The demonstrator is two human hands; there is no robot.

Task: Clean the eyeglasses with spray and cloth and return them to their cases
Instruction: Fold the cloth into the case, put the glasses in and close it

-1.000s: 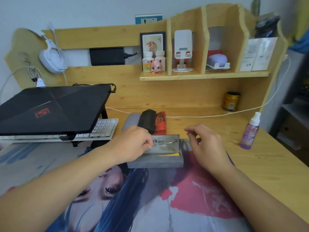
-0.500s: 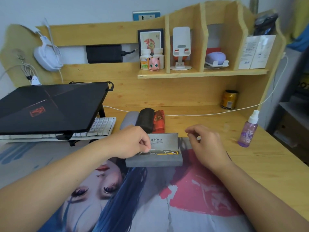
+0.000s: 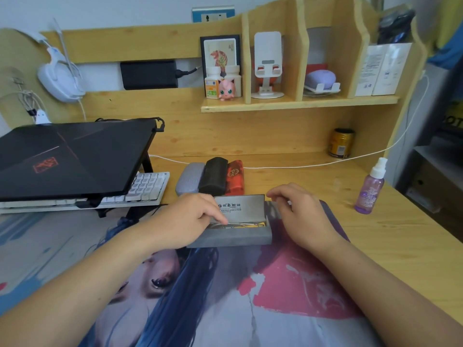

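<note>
An open grey eyeglass case (image 3: 233,239) sits on the printed desk mat (image 3: 225,296), its lid (image 3: 246,206) standing up. Thin metal eyeglasses (image 3: 241,224) lie low inside it over a yellow cloth (image 3: 259,224). My left hand (image 3: 185,219) reaches over the case's left end, fingers curled, pinching the frame. My right hand (image 3: 300,214) hovers at the lid's right edge with loosely curled fingers holding nothing. A purple spray bottle (image 3: 369,191) stands on the desk at the right, apart from both hands.
Three closed cases, grey (image 3: 190,181), black (image 3: 214,176) and red (image 3: 235,177), lie just behind the open one. A black laptop (image 3: 70,159) on a stand over a white keyboard (image 3: 147,186) fills the left. A can (image 3: 340,144) and white cable (image 3: 300,166) are behind.
My left hand has lowered the eyeglasses deeper into the grey case. The lid stands more upright. My right hand has stayed beside the lid.
</note>
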